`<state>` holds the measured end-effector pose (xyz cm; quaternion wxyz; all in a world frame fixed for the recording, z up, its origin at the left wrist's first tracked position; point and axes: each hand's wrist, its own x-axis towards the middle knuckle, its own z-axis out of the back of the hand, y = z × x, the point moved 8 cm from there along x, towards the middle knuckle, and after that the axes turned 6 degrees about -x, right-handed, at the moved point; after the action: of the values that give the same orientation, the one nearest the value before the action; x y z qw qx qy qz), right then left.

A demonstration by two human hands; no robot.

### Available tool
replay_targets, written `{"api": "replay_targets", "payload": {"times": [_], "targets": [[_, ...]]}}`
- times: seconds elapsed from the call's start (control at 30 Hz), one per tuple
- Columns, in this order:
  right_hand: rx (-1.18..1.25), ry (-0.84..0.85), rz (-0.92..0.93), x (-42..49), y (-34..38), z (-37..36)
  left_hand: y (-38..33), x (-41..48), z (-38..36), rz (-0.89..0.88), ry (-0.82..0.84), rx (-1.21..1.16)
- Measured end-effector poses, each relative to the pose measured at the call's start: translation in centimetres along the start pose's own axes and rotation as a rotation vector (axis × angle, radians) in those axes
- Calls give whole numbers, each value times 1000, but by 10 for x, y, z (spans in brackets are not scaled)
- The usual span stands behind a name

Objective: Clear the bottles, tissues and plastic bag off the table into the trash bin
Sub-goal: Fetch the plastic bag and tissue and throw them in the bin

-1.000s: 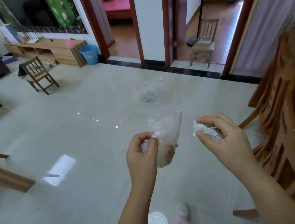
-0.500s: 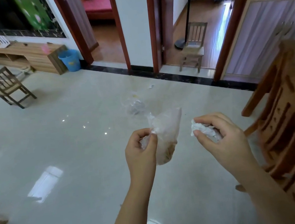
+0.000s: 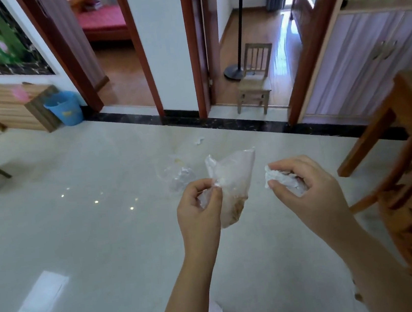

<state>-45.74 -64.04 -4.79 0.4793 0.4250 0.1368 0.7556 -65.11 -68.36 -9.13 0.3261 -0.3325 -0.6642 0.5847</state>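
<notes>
Head camera shows the left hand (image 3: 199, 208) pinching a clear plastic bag (image 3: 230, 178) and the right hand (image 3: 306, 193) curling its fingers (image 3: 288, 164) round a crumpled tissue (image 3: 283, 182), both well apart from the blue trash bin (image 3: 64, 109).

The plastic bag (image 3: 233, 178) is clear, the tissue (image 3: 283, 181) white, the trash bin (image 3: 64, 109) blue, and the floor (image 3: 91, 220) glossy pale grey.

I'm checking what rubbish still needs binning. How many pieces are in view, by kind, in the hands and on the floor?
Plastic bags: 2, the held bag pinched by the left hand and the other bag lying on the floor
Tissues: 1, the crumpled tissue in the right hand
Scraps: 1, the white scrap on the floor
Total: 4
</notes>
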Motion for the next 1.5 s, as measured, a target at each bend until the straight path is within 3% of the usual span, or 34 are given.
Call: {"api": "replay_targets", "payload": {"times": [0.2,0.47,1.07,1.5], "targets": [[-21,-59,17,70,-6,-40,1,94,-18,0,90,58],[-38,-97,-73,137,-66,-55,24,174,-82,40,161,86],[-134,-268,-221,343,-282,10,39,358,-378,-52,411,167],[-144,-297,-451,496,-426,-13,79,521,-553,-14,560,110]]}}
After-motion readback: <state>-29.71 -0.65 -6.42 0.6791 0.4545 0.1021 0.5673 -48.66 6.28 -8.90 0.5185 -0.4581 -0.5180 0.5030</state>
